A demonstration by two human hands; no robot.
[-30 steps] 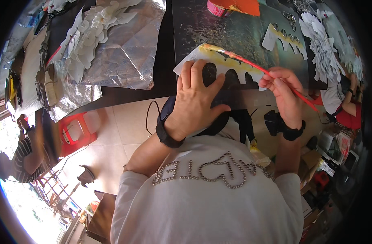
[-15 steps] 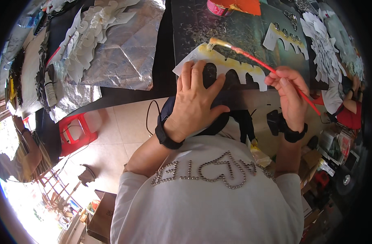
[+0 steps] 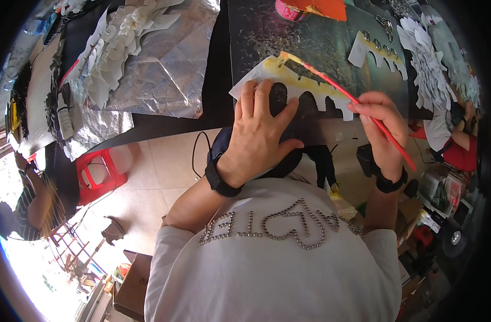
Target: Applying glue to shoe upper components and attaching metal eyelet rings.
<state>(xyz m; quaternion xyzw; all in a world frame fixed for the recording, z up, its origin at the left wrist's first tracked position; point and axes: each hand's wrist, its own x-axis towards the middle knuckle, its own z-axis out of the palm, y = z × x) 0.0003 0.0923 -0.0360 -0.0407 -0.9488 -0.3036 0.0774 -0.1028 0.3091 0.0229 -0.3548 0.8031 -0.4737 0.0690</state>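
A white cut-out piece (image 3: 293,80) with arched notches lies on the dark sheet in front of me, a yellowish coat smeared along its far edge. My left hand (image 3: 260,126) rests flat on its near left part, fingers spread, partly hiding it. In my right hand (image 3: 383,121) is a thin red-handled paintbrush (image 3: 339,86), pinched between thumb and fingers. The brush's yellow-coated bristles touch the piece near its far left corner. Farther right lies a similar smaller piece (image 3: 358,51), yellow-smeared, with several metal rings along its edge.
At the far edge stands a pink tin (image 3: 291,11) beside an orange object (image 3: 331,9). White cut-outs are heaped at the left (image 3: 114,53) and right (image 3: 425,64). Silver foil (image 3: 173,75) covers the left tabletop; a red stool (image 3: 100,177) stands below. Other people (image 3: 33,206) are at both sides.
The brush tip has shifted slightly right along the piece's far edge. The handle's rear end has swung down and left as my right hand turned. My left hand stays in place.
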